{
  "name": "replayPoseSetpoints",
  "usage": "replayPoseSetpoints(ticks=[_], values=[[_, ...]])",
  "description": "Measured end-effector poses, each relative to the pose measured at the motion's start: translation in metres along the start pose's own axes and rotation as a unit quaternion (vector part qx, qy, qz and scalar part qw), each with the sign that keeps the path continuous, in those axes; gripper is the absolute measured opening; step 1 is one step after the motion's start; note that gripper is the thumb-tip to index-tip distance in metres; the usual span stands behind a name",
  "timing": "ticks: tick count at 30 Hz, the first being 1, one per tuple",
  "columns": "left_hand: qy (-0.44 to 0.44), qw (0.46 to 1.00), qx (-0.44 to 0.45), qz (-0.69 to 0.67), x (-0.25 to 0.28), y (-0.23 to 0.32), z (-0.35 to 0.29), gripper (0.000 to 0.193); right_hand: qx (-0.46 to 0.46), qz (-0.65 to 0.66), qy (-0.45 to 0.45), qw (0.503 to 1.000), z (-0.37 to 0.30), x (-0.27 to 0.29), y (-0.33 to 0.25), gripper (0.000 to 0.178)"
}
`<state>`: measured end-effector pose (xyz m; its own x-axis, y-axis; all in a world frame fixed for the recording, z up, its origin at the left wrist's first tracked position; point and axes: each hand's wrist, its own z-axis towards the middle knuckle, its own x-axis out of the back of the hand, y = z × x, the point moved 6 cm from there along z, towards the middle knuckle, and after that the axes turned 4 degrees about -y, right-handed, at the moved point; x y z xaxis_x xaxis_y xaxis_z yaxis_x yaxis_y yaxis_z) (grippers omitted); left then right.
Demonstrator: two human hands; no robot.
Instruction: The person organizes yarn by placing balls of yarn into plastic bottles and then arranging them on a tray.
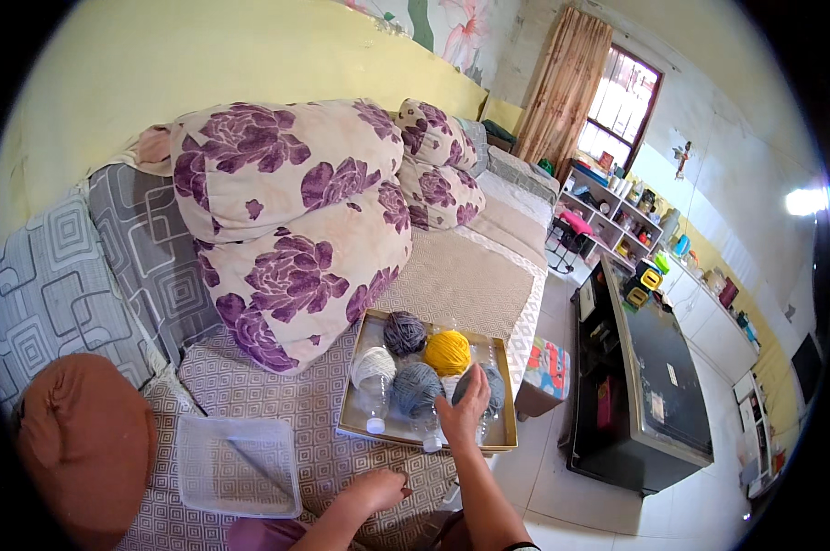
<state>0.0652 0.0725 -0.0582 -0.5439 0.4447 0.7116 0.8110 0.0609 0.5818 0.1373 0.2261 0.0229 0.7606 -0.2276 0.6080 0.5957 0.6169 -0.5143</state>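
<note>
A shallow gold-edged box [349,404] on the sofa holds several balls of yarn: a yellow ball [446,353], a dark grey ball [404,332], a white ball [373,369] and a blue-grey ball [418,389]. Clear plastic bottles with white caps lie among them, one cap [375,425] near the box's front wall. My right hand [465,410] reaches over the box's right side, thumb and fingers around a grey ball of yarn [496,390], which it partly hides. My left hand [378,490], fingers curled in, hovers before the box, apparently with nothing in it.
A translucent plastic basket [239,512] sits left of my left hand, beside a brown cushion [84,450]. Large flowered bundles [286,230] stand behind the box. A patterned stool [543,372] is right of it; farther right is a dark low table [644,386].
</note>
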Motion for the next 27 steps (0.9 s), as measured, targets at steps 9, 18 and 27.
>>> replayPoseSetpoints(ticks=[9,18,27], values=[[0.086,0.995,-0.018,-0.052,0.01,-0.019,-0.002,0.034,0.042,-0.032,-0.185,0.981,0.074,-0.125,0.0,0.087],[0.075,0.99,0.042,-0.113,0.021,-0.046,-0.004,0.03,-0.116,-0.091,-0.28,0.948,0.104,-0.185,0.029,0.097],[0.13,0.981,0.084,-0.118,0.037,-0.055,-0.001,0.039,-0.352,0.533,-0.17,0.751,0.107,-0.156,0.05,0.067]])
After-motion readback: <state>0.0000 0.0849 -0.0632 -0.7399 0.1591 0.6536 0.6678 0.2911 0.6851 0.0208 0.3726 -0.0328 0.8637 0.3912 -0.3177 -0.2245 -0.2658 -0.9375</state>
